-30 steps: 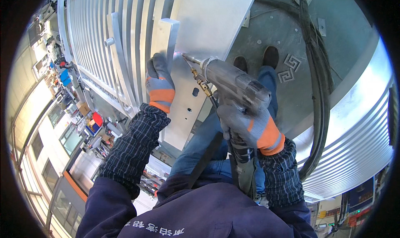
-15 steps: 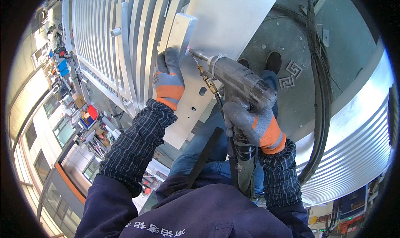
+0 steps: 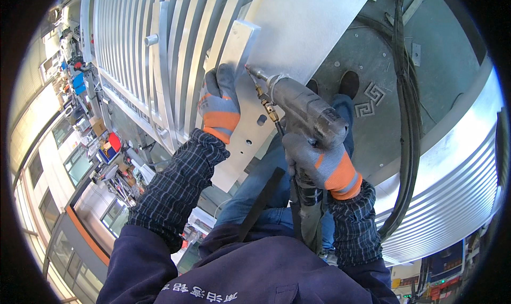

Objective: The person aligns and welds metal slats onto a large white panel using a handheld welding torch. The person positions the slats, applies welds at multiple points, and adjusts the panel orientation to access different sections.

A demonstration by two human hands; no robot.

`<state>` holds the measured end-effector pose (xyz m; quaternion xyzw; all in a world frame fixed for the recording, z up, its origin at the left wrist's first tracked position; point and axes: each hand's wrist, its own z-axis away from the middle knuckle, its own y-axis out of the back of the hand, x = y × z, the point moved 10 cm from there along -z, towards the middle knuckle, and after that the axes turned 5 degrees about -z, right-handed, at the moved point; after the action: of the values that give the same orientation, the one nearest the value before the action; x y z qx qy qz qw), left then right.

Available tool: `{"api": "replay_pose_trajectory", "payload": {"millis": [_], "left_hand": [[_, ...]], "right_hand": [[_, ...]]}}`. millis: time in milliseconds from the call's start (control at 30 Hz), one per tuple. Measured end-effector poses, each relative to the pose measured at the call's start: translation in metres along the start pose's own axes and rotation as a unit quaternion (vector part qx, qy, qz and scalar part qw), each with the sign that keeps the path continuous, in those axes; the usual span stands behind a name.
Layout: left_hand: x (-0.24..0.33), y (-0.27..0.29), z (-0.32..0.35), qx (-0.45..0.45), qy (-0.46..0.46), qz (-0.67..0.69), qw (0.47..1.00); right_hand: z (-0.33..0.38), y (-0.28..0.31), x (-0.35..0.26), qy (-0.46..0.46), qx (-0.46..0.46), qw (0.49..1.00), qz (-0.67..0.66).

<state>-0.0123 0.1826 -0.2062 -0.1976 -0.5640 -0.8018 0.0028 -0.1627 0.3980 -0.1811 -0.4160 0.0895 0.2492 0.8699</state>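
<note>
My right hand [image 3: 324, 163], in a grey glove with an orange cuff, wraps the grip of a black pistol-shaped welding gun [image 3: 308, 109]. The gun's slim tip points away to the left and sits at the side of a short silver metal bar [image 3: 238, 43]. Beside the tip runs a brass fitting [image 3: 268, 104] with a thin nozzle. My left hand [image 3: 219, 99], gloved alike, has its fingers bent around the near end of the bar. Its thumb is largely hidden. The bar stands against a flat metal plate [image 3: 295, 27] with several holes at its near end.
A large ribbed metal panel [image 3: 186, 54] stands on the left, with a short round stub [image 3: 151, 39]. Thick black cables [image 3: 407, 117] hang down on the right. Behind them curves another ribbed metal piece [image 3: 442, 213]. Key-patterned metal pieces [image 3: 370, 99] lie on the floor.
The panel, bar, both hands and the gun sit slightly further right in the picture, as the view has shifted. The gun tip and left hand stay by the bar.
</note>
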Motion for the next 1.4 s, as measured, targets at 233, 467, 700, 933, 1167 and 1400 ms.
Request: {"api": "replay_pose_trajectory", "payload": {"millis": [233,467,700,933,1167,1400], "left_hand": [[0.016,0.008,0.009,0.026,-0.087,-0.101,0.991],[0.010,0.009,0.008,-0.027,-0.002,-0.126,0.992],[-0.011,0.001,0.011,-0.012,-0.027,-0.164,0.986],[-0.003,0.004,0.008,-0.014,-0.020,-0.122,0.992],[-0.007,-0.001,0.008,-0.014,-0.001,-0.076,0.997],[0.011,0.003,0.001,-0.033,0.055,-0.026,0.998]], "right_hand": [[-0.001,-0.002,0.002,0.005,-0.007,1.000,0.015],[-0.005,0.008,0.022,0.035,-0.018,0.998,0.048],[-0.002,0.002,0.007,0.052,-0.006,0.998,0.026],[-0.002,0.014,0.031,0.078,0.002,0.996,-0.037],[0.010,0.006,0.005,0.049,0.002,0.997,0.067],[0.067,0.016,-0.036,0.127,0.078,0.980,0.128]]}}
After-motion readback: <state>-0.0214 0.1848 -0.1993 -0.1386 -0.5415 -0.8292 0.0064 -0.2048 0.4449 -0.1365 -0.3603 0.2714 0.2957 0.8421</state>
